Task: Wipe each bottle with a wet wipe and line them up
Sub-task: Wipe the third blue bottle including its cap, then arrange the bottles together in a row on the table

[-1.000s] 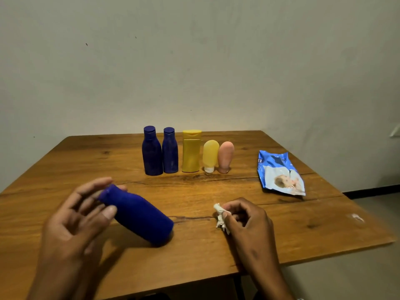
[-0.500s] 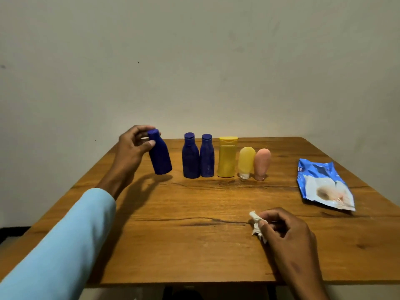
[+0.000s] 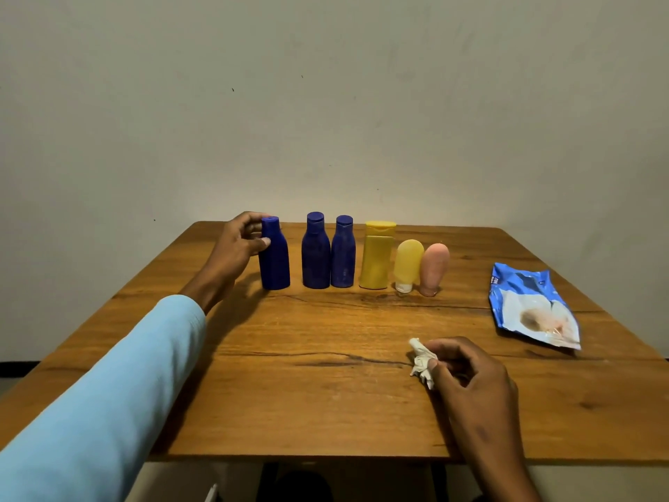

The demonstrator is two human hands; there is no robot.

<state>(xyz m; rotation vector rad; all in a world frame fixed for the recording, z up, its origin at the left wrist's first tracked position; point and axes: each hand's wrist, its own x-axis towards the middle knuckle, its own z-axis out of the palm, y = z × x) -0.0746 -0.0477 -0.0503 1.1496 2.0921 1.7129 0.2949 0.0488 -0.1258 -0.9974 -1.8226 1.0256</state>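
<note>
Left hand (image 3: 240,244) grips the neck of a blue bottle (image 3: 274,255), upright on the bench (image 3: 325,393) at the left end of the far row, apart from the next blue bottle (image 3: 315,251). Right hand (image 3: 470,378) pinches a crumpled wet wipe (image 3: 421,362), near edge. Wipe packet (image 3: 532,307) far right.

Left arm is reaching way out across the bench (image 3: 325,403), light blue sleeve (image 3: 108,393) covering the forearm, wrist bare. The left hand (image 3: 237,248) is curling its grip around the neck of the leftmost blue bottle (image 3: 274,259), thumb in front. Right hand (image 3: 470,378) is resting near the front edge, fingers curled, pinching a crumpled white wipe (image 3: 421,362).
</note>
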